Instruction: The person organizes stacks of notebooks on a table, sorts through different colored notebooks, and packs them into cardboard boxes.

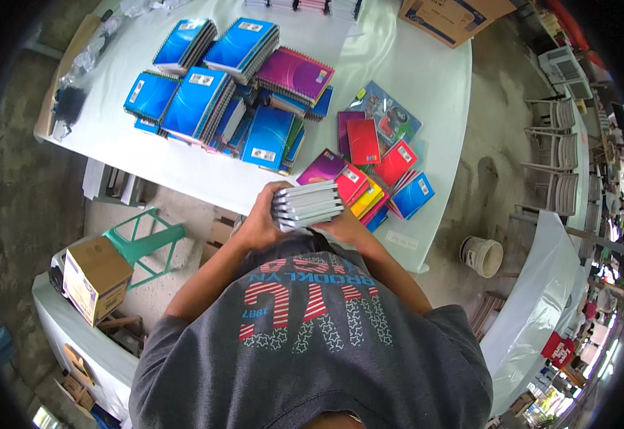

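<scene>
Close to my body, at the table's near edge, I hold a small stack of notebooks (308,206) with its pale page edges turned up. My left hand (260,218) grips its left end, fingers curled around it. My right hand (343,224) clasps the other end, its fingers partly hidden behind the stack. Just beyond my right hand lie loose notebooks: a red one (363,141), a purple one (322,167) and a yellow one (367,201). Farther left stand piles of blue spiral notebooks (196,104), with a purple spiral notebook (296,74) on one pile.
The white-covered table (105,132) spreads ahead of me. A cardboard box (455,18) sits at its far right. On the floor are a green stool (151,243) at left and a white bucket (481,256) at right. Another box (97,279) stands at lower left, and stacked chairs (556,154) line the right.
</scene>
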Available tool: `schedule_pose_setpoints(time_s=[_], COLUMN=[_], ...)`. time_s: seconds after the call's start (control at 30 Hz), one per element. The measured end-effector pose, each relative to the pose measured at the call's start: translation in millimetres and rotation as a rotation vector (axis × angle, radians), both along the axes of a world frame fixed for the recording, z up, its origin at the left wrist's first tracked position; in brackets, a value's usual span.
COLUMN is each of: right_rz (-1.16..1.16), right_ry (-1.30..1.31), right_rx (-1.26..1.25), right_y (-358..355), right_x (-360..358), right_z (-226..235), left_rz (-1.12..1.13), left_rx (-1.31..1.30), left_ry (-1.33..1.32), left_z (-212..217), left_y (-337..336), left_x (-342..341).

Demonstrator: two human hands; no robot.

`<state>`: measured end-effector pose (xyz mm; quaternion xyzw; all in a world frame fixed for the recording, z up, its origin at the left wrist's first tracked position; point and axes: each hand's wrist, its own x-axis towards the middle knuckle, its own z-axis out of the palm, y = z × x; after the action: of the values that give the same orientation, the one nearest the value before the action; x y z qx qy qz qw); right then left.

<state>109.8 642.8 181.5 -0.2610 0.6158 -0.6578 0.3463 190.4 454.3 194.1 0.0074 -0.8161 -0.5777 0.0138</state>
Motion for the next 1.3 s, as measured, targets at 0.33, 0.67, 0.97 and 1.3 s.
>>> schedule_pose_setpoints(time_s=[0.33, 0.67, 0.97, 1.3], right_rz=[-0.155, -0.181, -0.086, 0.056], right_ry=[0.074, 0.062, 0.298, 0.127], right_rx=[0.096, 0.065, 0.073, 0.388], right_y=[-10, -11, 4, -2], right_x=[29, 34, 43, 17], right_z=[-118, -143, -216, -138], left_rz=[0.078, 0.073, 0.044, 0.088], left_rx=[0.072, 0.081, -0.059, -0.196], left_ry=[-0.271, -0.139, -0.078, -0.295], left_z=[-113, -135, -149, -102], left_y=[-2, 2, 0, -15], left_x=[19, 22, 33, 29])
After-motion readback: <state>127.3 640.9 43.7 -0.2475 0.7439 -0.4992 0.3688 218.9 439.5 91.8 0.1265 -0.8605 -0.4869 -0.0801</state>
